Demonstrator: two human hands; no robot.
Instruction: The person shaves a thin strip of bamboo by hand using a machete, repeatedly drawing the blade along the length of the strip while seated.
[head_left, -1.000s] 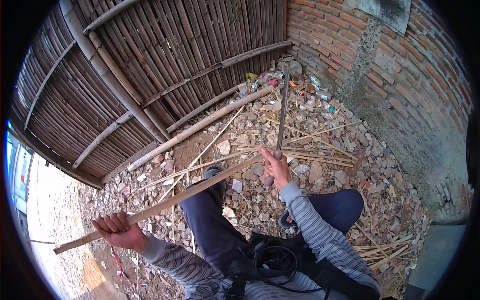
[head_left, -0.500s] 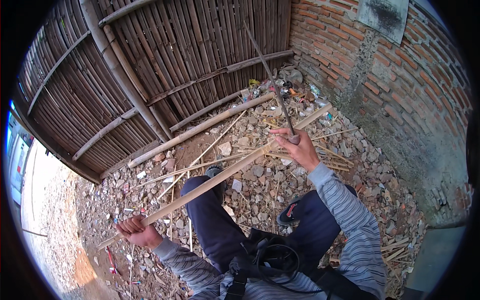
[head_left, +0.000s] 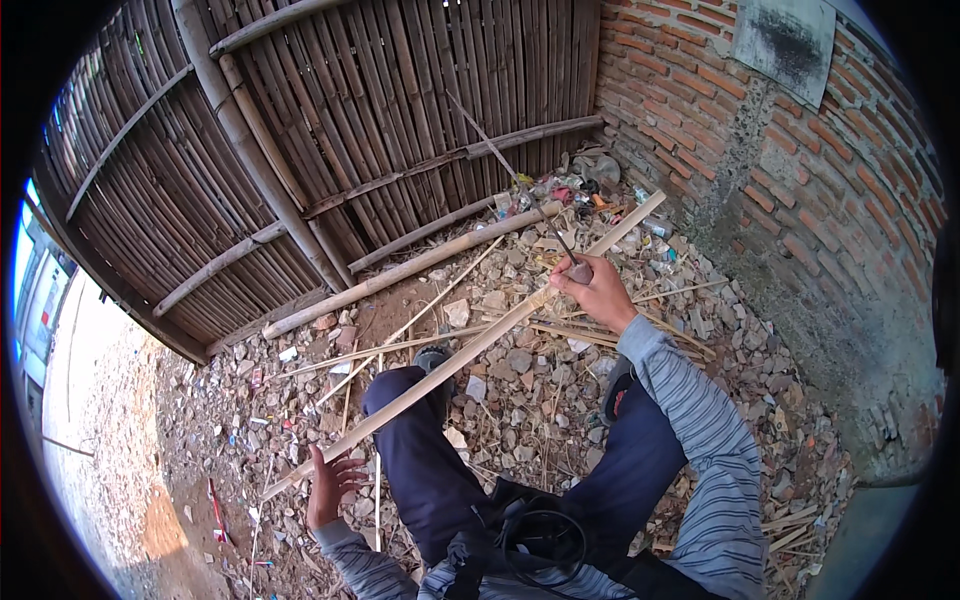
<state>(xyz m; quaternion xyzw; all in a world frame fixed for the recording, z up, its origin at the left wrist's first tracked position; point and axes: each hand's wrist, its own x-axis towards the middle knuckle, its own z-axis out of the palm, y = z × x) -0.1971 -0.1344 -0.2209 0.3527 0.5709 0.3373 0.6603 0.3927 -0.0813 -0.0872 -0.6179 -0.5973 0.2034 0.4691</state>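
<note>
A long pale bamboo strip (head_left: 450, 362) slants from the lower left, over my left knee, to the upper right. My left hand (head_left: 332, 486) is open with fingers spread beside its lower end; whether the palm or thumb touches the strip I cannot tell. My right hand (head_left: 598, 292) is closed round the rounded handle of a long, narrow-bladed knife (head_left: 508, 167), whose blade points up and away toward the slatted wall. That hand is against the strip's upper part, its fingers partly hiding the strip.
Several thin bamboo strips (head_left: 400, 346) lie on the rubble ground (head_left: 520, 440) before me. A bamboo pole (head_left: 410, 270) lies along the slatted bamboo wall (head_left: 380, 110). Litter (head_left: 600, 195) fills the far corner by the brick wall (head_left: 690, 110). My bent legs frame the middle.
My left hand has let go of the strip's lower end and opened. The strip's lower end has shifted right. The knife's blade has tilted further left and away.
</note>
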